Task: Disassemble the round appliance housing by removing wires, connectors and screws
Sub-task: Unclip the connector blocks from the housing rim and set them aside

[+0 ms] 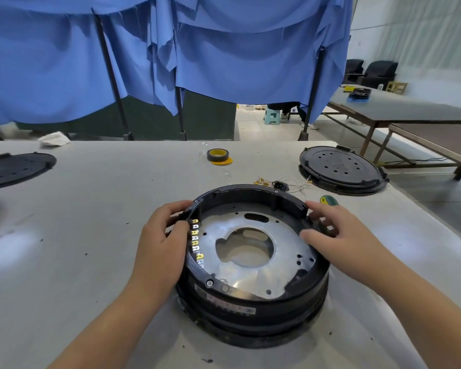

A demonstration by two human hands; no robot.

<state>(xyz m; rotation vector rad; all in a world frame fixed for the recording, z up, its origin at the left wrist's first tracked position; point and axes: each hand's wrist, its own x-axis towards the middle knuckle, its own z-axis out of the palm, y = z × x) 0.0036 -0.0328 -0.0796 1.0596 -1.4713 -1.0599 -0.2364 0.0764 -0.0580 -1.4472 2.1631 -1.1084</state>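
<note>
Housing: we have the round black plastic appliance housing with a bare metal plate inside [253, 265] sitting open side up on the pale grey worktable [91, 235], right in front of us.
Left hand: our left hand [163, 243] grips the left rim, fingers curled over the edge next to a row of yellow and white terminal tabs [196, 242].
Right hand: our right hand [338, 235] holds the right rim, thumb inside the wall, fingers wrapped outside.
Weight: we judge it fairly heavy for its size, since the metal plate spans most of the floor.
Stiffness: the wall looks rigid, though the thin plastic rim could flex or crack if levered.
Grip: the smooth black wall may slip; opposite rim points, as now, seem the safest hold.
Fragile spots: we would keep our fingers off the terminal tabs, which look easy to bend.
Loose parts: a small black socket with thin wires [281, 185] lies just behind the housing.
Tool: a green and yellow screwdriver handle [328, 201] lies near the right hand.
</note>
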